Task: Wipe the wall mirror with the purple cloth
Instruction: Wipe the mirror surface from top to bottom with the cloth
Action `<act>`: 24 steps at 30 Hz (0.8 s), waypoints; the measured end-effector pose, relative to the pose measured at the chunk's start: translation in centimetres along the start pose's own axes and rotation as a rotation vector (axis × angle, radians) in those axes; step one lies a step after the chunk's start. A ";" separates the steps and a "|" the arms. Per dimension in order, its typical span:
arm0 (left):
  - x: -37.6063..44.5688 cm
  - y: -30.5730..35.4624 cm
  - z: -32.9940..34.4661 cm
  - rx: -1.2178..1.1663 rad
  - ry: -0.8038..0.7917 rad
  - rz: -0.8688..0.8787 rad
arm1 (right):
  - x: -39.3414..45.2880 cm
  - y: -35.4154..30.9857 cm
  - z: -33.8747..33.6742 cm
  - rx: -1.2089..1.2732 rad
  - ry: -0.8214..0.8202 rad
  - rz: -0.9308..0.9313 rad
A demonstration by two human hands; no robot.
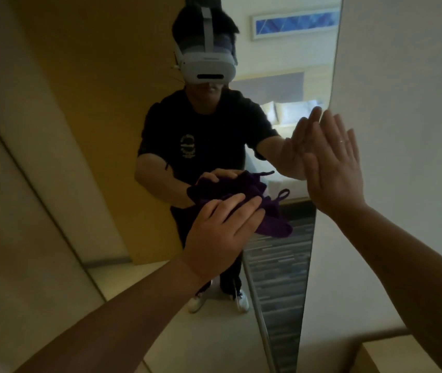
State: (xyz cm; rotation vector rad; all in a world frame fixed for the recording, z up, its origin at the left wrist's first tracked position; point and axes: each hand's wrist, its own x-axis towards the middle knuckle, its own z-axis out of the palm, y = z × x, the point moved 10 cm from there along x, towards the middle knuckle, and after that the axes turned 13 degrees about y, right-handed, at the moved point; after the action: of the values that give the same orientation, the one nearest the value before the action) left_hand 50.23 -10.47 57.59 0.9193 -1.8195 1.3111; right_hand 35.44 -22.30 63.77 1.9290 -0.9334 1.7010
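Observation:
The tall wall mirror (122,109) fills the left and middle of the head view. It reflects a person in a black shirt wearing a white headset. My left hand (222,232) presses the bunched purple cloth (271,222) flat against the glass, fingers straight on top of it. The cloth's loose ends and loop hang out to the right of my fingers. My right hand (333,168) lies flat with straight fingers against the mirror's right edge, meeting its own reflection, and holds nothing.
A pale wall (403,76) runs along the right of the mirror. A beige ledge or box corner (392,354) sits at the bottom right. The mirror reflects a bed, a framed picture and striped carpet behind me.

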 end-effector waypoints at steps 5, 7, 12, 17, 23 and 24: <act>-4.4 -3.4 -4.6 0.049 0.024 -0.063 | -2.7 -9.3 2.0 0.110 0.022 -0.138; -7.1 -5.2 -6.0 0.096 0.027 -0.074 | -4.6 -12.6 3.8 0.098 -0.052 -0.214; -14.5 -8.4 -8.6 0.209 0.071 -0.088 | -11.4 -18.2 7.8 0.147 -0.106 -0.315; -20.8 -9.8 -8.5 0.286 0.158 -0.114 | -18.3 -19.8 11.3 0.133 -0.100 -0.348; -27.0 -9.8 -7.2 0.396 0.297 -0.077 | -23.8 -19.7 14.4 -0.024 0.011 -0.451; -27.9 -9.7 -6.8 0.413 0.315 -0.068 | -24.3 -19.5 14.8 -0.051 0.022 -0.446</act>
State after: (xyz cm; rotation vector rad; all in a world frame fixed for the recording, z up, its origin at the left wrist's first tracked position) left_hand 73.41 -2.25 39.87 0.9124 -1.2916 1.7157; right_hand 58.88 -13.62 40.00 1.9027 -0.4818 1.4182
